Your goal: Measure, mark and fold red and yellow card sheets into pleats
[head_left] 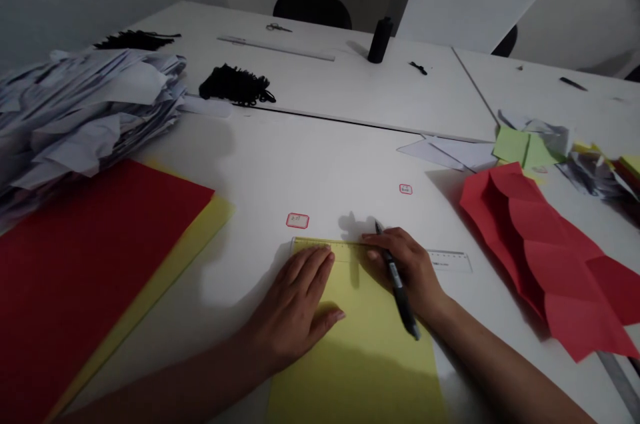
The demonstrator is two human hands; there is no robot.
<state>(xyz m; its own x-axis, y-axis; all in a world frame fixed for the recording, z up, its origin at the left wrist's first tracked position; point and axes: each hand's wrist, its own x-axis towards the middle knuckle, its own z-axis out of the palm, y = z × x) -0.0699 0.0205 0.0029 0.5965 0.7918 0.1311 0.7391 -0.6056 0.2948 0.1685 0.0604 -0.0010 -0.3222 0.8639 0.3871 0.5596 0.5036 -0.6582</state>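
Note:
A sheet of yellow paper (360,357) lies before me, with a clear ruler (453,262) laid across its far edge and sticking out past the right side. My left hand (295,304) rests flat on the ruler's left part and the paper, fingers stretched and thumb apart. In my right hand (405,264) is a black pen (400,287), its tip pointing away from me, above the paper's far edge. The right index finger reaches toward the ruler; whether it touches is hard to tell. Beyond the paper sits a red-bordered label (297,220).
Red and yellow sheets (100,257) lie left, beside a heap of white paper (85,111). Folded red paper (540,237) stands on the right. Farther off are black cord (235,85), a long ruler (280,49), scissors (277,27) and a black bottle (381,41).

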